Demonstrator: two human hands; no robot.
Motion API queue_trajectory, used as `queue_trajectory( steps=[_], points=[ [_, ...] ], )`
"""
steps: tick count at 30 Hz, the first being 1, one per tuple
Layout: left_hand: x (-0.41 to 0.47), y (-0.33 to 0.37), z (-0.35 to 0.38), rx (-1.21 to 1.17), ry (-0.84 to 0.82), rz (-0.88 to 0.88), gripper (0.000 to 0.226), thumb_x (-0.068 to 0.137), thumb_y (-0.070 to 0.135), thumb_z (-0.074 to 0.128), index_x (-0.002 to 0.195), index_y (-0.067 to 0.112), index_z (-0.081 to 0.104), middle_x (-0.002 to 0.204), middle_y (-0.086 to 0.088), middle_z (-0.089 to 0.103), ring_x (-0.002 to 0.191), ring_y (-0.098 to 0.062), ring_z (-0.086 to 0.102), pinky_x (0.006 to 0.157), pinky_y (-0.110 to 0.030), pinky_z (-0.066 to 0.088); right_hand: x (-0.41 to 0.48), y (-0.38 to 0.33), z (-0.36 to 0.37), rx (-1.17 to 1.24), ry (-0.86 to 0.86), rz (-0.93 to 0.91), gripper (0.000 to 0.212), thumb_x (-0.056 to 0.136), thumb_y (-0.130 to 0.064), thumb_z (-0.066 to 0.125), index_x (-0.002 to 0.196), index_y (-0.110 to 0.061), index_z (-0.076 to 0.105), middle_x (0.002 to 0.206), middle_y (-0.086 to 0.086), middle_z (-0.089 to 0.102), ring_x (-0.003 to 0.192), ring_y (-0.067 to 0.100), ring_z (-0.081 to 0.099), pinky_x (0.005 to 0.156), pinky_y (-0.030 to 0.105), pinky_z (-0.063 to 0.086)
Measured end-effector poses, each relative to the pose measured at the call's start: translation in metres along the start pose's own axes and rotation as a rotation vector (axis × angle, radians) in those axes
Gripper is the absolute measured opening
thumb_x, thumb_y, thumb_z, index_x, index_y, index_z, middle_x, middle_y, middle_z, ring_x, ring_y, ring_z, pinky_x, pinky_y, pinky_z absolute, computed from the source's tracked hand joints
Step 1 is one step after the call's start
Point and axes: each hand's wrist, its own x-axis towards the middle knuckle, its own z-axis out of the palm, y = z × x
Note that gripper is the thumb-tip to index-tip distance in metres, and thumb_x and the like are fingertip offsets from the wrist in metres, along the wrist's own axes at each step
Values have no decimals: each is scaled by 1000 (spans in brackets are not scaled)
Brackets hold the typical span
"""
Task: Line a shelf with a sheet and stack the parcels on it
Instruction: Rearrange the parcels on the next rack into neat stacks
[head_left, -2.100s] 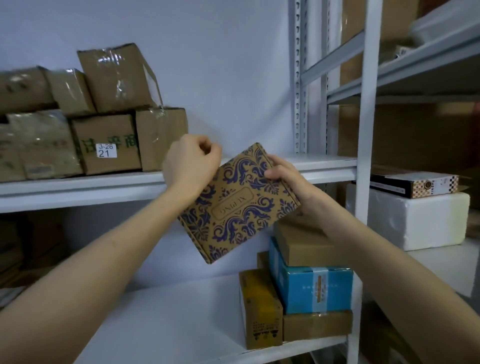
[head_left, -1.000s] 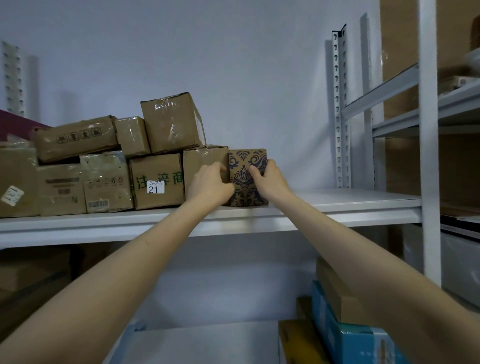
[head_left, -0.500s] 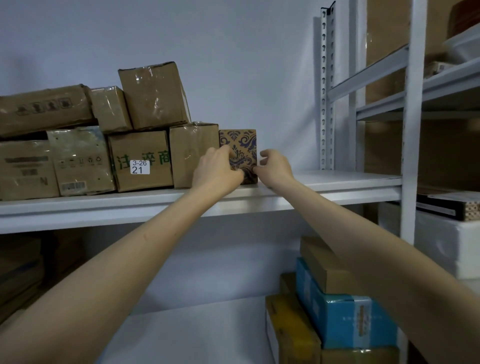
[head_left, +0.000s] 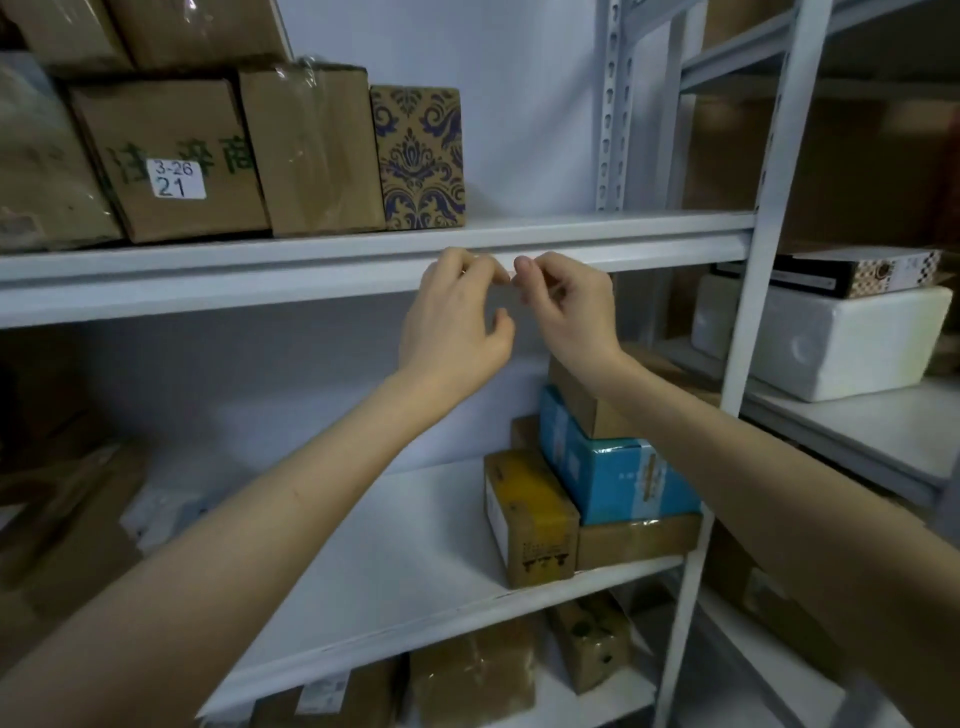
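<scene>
A brown box with a blue floral pattern (head_left: 420, 156) stands upright on the upper white shelf (head_left: 571, 228), at the right end of a row of cardboard parcels (head_left: 311, 150). My left hand (head_left: 457, 317) and my right hand (head_left: 566, 306) hang in the air just below that shelf's front edge. Both have loosely curled fingers, hold nothing, and their fingertips nearly meet. On the lower shelf (head_left: 405, 561) stands a stack of parcels: a yellow box (head_left: 530, 519), a blue box (head_left: 618, 473) and brown boxes (head_left: 592, 400).
The white metal upright (head_left: 737, 364) divides this rack from another at the right, which carries a white foam box (head_left: 831, 338) with a flat patterned box (head_left: 852, 270) on top. More cartons (head_left: 467, 675) sit below the lower shelf and at the left.
Both hands carried the patterned box up, stood it beside the cardboard row on the upper shelf, let go of it and dropped below the shelf edge. The view has tilted downward.
</scene>
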Motion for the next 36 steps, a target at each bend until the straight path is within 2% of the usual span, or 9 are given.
queue_trajectory(
  steps=[2,4,6,9,13,18,22,30,36],
  points=[
    [-14,-6,16,-23,-55,-31,28,82,15,59,110,12,60,109,-7,50,100,-24,52,76,-25,37,-14,13,-2,-75,-94,98,33,95,-37,48,82,-12,65,69,-2,63,66,17,60,64,47,50],
    [-29,-13,33,-45,-145,-103,29,84,17,58,113,13,57,112,-6,48,99,-24,53,77,-34,44,-31,27,-1,-125,-175,211,14,91,-24,55,96,-13,63,78,-5,62,71,16,60,68,46,53],
    [-42,-22,51,-27,-266,-184,35,85,19,57,120,15,54,120,-6,48,103,-26,53,81,-39,48,-48,39,4,-198,-274,297,15,91,-18,56,104,-14,60,87,-2,64,77,18,62,71,45,54],
    [-60,-38,79,-41,-433,-315,45,85,20,59,129,14,50,131,-9,47,116,-28,50,93,-36,46,-73,48,17,-390,-518,393,20,94,-22,50,110,-15,60,102,6,67,92,27,62,77,41,52],
    [-85,-60,111,-68,-623,-484,53,84,20,61,134,13,46,135,-13,45,120,-31,50,97,-35,45,-112,69,42,-588,-914,571,57,90,-31,56,137,-8,34,134,21,48,120,39,51,93,42,46],
    [-108,-84,128,-45,-758,-514,50,85,18,60,132,9,46,134,-17,45,121,-34,48,98,-37,45,-154,91,62,-682,-1131,787,105,80,-63,63,152,-11,8,155,21,18,142,42,21,110,50,32],
    [-118,-100,131,-54,-803,-530,54,85,20,62,135,10,43,137,-16,43,123,-33,47,100,-37,44,-169,95,74,-672,-1158,927,115,76,-71,61,154,-16,-4,159,18,6,145,40,13,112,50,28],
    [-124,-117,133,-92,-841,-520,56,78,18,69,129,11,47,131,-16,48,120,-33,49,97,-39,46,-177,95,83,-619,-1101,829,110,67,-58,75,147,-23,9,147,12,24,136,37,30,106,50,38],
    [-117,-121,126,17,-1070,-376,102,64,30,85,144,21,23,139,-11,30,129,-34,35,105,-47,40,-160,83,70,-476,-1126,539,94,62,-49,82,131,-23,26,124,3,35,119,25,40,94,40,46]
  ],
)
